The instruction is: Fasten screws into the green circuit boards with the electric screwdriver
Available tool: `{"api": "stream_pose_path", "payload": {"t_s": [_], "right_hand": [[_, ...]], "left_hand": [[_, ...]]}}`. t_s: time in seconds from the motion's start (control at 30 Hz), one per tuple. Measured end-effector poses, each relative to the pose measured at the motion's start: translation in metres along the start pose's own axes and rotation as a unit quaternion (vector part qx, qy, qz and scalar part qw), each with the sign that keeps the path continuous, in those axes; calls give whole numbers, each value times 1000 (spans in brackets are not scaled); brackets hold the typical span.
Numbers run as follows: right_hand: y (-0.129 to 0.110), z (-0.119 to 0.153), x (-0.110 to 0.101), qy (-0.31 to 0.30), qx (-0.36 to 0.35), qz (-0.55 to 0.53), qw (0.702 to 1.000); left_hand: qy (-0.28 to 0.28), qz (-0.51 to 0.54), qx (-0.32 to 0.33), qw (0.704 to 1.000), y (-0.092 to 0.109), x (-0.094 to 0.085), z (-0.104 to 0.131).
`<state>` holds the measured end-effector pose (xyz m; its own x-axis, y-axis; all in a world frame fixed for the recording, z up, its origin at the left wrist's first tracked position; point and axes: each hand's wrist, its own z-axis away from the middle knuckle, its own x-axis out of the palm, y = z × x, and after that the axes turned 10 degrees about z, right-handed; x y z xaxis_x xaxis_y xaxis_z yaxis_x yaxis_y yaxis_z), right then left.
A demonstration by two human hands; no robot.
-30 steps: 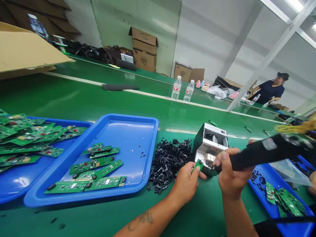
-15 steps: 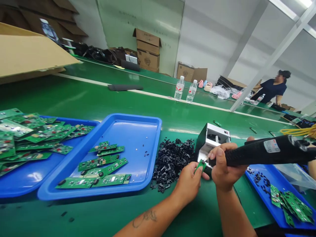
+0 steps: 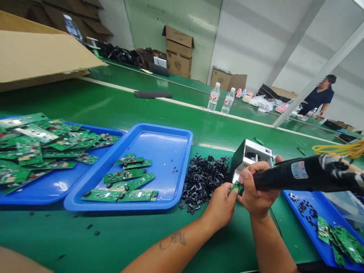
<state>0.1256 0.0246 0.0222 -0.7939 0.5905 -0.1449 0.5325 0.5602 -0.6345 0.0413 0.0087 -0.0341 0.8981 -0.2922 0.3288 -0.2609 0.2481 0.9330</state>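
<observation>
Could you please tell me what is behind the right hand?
Behind the right hand is a machine, its white upper part in view; the hand covers much of its lower front, hiding details there.

You hold one green board [image 3: 234, 187] and one black tool [image 3: 287, 175]; ahead, one machine [image 3: 238, 158], two bottles [image 3: 214, 99]; leftward, two blue trays [image 3: 162, 151].

Two capped bottles [image 3: 214, 98] before brown cardboard boxes [image 3: 178, 62]

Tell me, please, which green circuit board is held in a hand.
The green board pinched by the left hand; the other visible boards lie in blue trays or on the table.
</observation>
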Motion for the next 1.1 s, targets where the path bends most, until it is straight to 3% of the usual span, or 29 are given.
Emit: {"api": "stream_pose_path", "payload": {"t_s": [0.13, 0.2, 0.3, 0.37, 0.47, 0.53, 0.63, 0.77, 0.83, 0.9, 0.97, 1.03, 1.1], "right_hand": [[1, -6, -1, 11, 13, -28, 999], [3, -8, -11, 29, 32, -43, 998], [10, -8, -38, 95, 84, -29, 992], [21, -5, -60, 129, 123, 11, 984], [40, 2, -89, 150, 154, 67, 974], [52, 7, -102, 150, 156, 86, 973], [60, 19, -109, 136, 128, 121, 975], [44, 47, -100, 135, 39, 242, 960], [30, 65, -90, 46, -1, 259, 965], [20, 80, -77, -123, -15, 232, 965], [16, 89, -62, -277, 16, 222, 935], [17, 92, -48, -348, 67, 258, 899], [22, 92, -37, -370, 96, 307, 872]], "left_hand": [[-17, 9, -7, 1000, -4, -3, -2], [-64, -2, -32, 997, 3, -12, 1], [-182, -106, -87, 974, 29, -35, 13], [-206, -189, -97, 955, 51, -53, 21], [-136, -282, -10, 950, 80, -73, 20], [-80, -327, 51, 940, 92, -80, 6], [0, -359, 111, 926, 105, -81, -34], [48, -331, 137, 932, 119, -81, -93], [59, -356, 150, 921, 127, -84, -109], [57, -401, 156, 901, 135, -91, -109], [52, -443, 147, 883, 143, -104, -97], [62, -477, 125, 867, 151, -124, -75], [103, -516, 90, 845, 155, -151, -48]]}}
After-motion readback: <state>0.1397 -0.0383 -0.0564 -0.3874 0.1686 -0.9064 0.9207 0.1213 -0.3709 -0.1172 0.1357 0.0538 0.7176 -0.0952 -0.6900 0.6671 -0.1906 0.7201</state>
